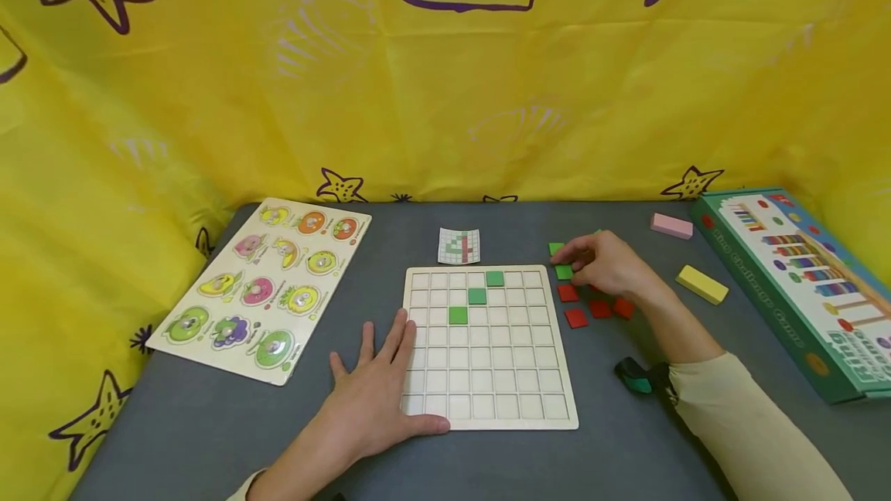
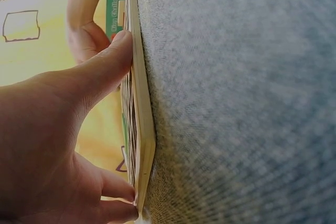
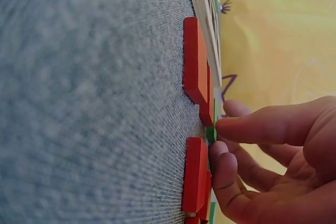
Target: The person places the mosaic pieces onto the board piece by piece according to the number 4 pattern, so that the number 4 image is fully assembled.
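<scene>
A pale square grid board point(image 1: 489, 420) lies on the table with three green tiles set diagonally in its upper cells, one of them a green tile point(image 1: 458, 315). My left hand point(image 1: 372, 397) rests against the board's left side, fingers straight and spread, thumb on its front edge point(image 2: 140, 77). Beyond the board's upper right corner, my right hand point(image 1: 605, 265) is low over loose green tiles point(image 1: 564, 273), its fingers loosely bent. A green tile point(image 3: 211, 134) shows right by its fingertips; whether they touch it is unclear. Several red tiles point(image 1: 576, 318) lie just nearer.
A small pattern card point(image 1: 459, 246) lies behind the board. At left is a fruit puzzle board point(image 1: 230, 284). To the right are a pink block point(image 1: 671, 226), a yellow block point(image 1: 701, 284) and a green game box point(image 1: 800, 292). A yellow curtain point(image 1: 445, 99) hangs behind the table.
</scene>
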A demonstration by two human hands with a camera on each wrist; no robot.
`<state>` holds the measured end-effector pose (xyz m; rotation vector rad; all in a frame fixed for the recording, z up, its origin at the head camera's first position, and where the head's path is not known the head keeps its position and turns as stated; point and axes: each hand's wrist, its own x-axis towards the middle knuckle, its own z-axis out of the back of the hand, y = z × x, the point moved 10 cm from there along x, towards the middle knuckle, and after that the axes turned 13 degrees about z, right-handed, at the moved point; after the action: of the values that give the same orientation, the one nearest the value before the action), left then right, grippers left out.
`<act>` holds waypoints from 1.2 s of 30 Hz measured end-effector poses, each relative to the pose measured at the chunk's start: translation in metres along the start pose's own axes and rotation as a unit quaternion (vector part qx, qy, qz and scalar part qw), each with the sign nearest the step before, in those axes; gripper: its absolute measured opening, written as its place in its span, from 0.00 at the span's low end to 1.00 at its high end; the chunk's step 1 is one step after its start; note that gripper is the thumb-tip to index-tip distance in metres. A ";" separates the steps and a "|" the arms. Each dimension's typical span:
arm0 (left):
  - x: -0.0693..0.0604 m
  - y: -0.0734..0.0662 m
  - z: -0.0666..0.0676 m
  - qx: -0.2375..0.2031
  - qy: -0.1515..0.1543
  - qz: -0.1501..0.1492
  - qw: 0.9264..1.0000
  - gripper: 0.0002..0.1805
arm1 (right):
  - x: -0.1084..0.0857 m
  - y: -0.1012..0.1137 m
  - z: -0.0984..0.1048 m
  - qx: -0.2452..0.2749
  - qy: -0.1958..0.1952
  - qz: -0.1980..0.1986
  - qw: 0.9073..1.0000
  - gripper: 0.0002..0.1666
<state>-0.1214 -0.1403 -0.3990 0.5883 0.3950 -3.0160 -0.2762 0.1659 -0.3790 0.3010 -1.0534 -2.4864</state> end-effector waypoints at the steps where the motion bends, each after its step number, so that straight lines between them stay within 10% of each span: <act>1: 0.000 0.000 0.000 0.000 0.000 0.000 1.000 0.76 | 0.000 0.000 0.000 -0.004 0.000 -0.001 1.000 0.22; 36: 0.001 0.000 -0.001 -0.004 -0.004 -0.006 1.000 0.76 | 0.002 0.009 0.009 -0.069 -0.023 0.010 0.997 0.17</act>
<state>-0.1216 -0.1400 -0.4004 0.5758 0.4130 -3.0259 -0.2781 0.1652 -0.3664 0.1922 -0.8924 -2.5425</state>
